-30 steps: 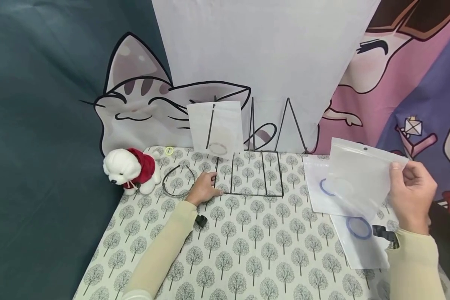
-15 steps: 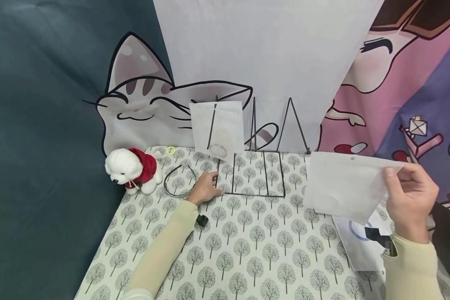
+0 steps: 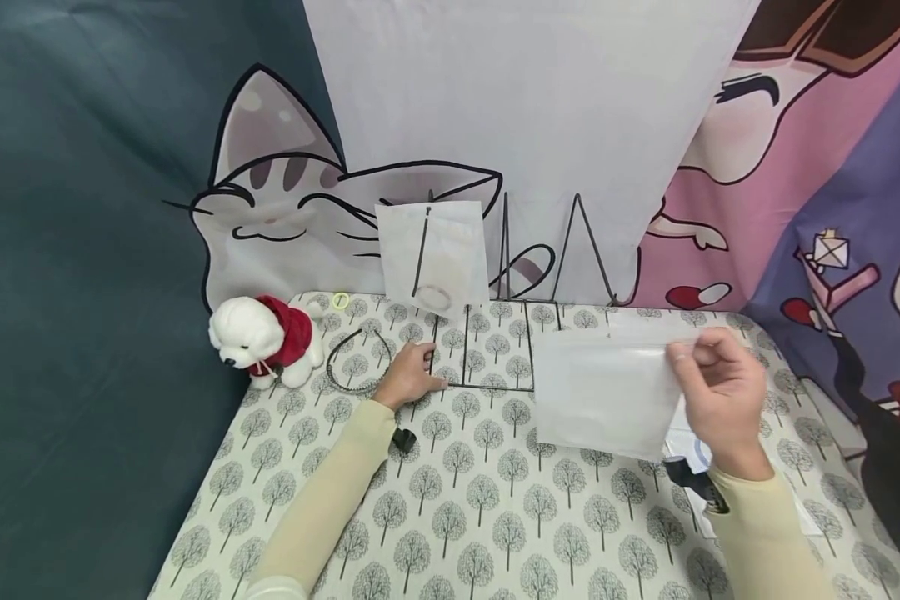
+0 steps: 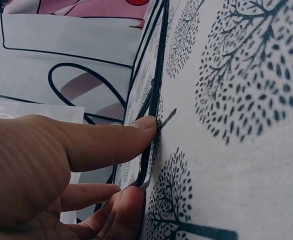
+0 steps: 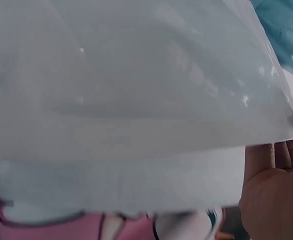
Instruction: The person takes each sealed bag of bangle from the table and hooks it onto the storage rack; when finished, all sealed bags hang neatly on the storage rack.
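Observation:
My left hand pinches the near left corner of a black wire rack on the table. In the left wrist view the thumb presses the wire from one side, with curled fingers on the other. My right hand pinches the upper right corner of a white translucent zip bag, held up over the rack's right side. The bag's contents cannot be made out. A similar bag hangs on the rack's left prong, a round ring shape showing faintly inside.
Behind the right hand lie flat bags, one with a blue ring, mostly covered. A black headband lies left of the rack, near a small yellow ring. A white plush dog in red stands at the far left. A printed curtain rises behind.
My right hand has carried the zip bag leftward from above the flat bags to the rack's right side. The left hand has stayed on the rack's corner.

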A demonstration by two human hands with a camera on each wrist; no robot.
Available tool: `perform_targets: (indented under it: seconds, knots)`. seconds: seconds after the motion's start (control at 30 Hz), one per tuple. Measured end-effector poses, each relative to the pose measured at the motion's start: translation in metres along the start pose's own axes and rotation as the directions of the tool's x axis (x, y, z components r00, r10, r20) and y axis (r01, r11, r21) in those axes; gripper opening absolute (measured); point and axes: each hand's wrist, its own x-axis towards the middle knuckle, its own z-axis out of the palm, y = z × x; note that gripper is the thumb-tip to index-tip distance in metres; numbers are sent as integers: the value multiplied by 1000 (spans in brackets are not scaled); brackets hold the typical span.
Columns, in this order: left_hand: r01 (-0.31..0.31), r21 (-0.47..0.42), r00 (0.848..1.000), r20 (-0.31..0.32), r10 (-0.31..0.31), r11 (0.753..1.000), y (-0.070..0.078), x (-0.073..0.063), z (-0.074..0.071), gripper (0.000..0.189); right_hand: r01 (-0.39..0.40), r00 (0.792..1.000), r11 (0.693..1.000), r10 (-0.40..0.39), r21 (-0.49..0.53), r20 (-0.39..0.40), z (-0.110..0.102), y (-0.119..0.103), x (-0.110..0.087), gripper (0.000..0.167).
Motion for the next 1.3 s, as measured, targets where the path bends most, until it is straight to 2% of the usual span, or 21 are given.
perform_targets:
  seconds: [0.1,0.27,0.5,0.7,0.83,1.07,1.3]
  knots:
    - [0,-8,1000,3,0,1000,0,0,0,91,-20,999,1000,21,-15,45,15,5,-2,29]
    - [-10,-43,1000,3,10,999,-2,0,0,91,-49,994,998,52,-35,92,40,12,-1,25]
    - [-47,-63,999,-7,47,997,-5,2,0,86,-85,989,995,90,-47,114,66,25,3,15]
    - [-38,-64,999,-14,37,997,-9,5,1,84,-127,984,990,133,-57,118,82,38,5,11]
    - [-45,-71,999,-21,44,996,-9,5,1,84,-160,979,984,168,-76,116,89,47,5,9]
    - [-42,-79,999,-13,41,996,-6,5,0,85,-184,977,972,197,-146,80,92,63,7,24]
    - [-12,-93,1000,-14,11,996,-8,4,0,83,-195,977,962,208,-194,52,96,74,13,13]
